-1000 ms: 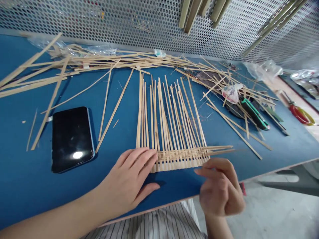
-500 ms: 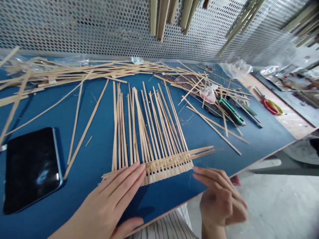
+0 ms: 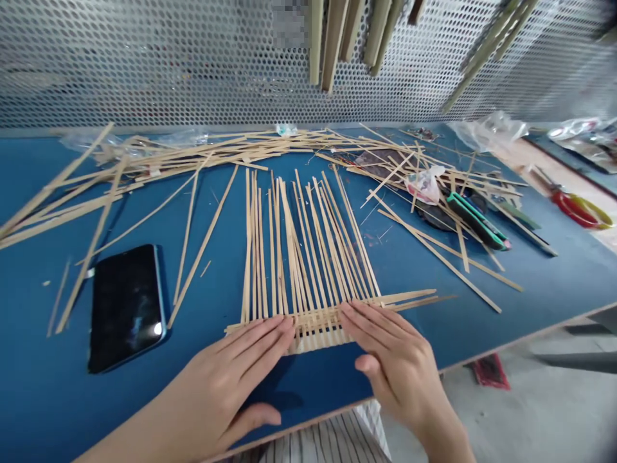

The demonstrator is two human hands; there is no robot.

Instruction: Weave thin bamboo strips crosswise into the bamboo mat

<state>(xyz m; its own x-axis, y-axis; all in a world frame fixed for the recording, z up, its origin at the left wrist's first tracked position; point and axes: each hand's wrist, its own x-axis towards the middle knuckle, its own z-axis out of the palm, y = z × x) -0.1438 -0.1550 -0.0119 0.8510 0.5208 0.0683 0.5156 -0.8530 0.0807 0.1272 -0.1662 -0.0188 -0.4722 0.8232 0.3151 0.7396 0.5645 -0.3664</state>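
A piece of weaving made of thin bamboo strips (image 3: 318, 319) lies on the blue table, its woven band near the front edge. Long upright strips (image 3: 308, 244) fan away from me out of that band, and cross strips (image 3: 409, 298) stick out past its right side. My left hand (image 3: 241, 366) lies flat over the left part of the band, fingers stretched and thumb apart. On the right part rests my right hand (image 3: 393, 350), also flat with fingers extended. Under both hands the weave is hidden; between them it shows.
A phone (image 3: 128, 308) lies at the left. Loose bamboo strips (image 3: 207, 149) are heaped along the back. At the right are a green-and-black utility knife (image 3: 477, 220), a crumpled plastic bag (image 3: 427, 184) and red-and-yellow-handled scissors (image 3: 581, 209). A perforated metal panel (image 3: 193, 71) stands behind.
My right hand has moved left from beside the weaving's right corner and now lies flat on the band. My left hand stays on the left part. The view has shifted somewhat.
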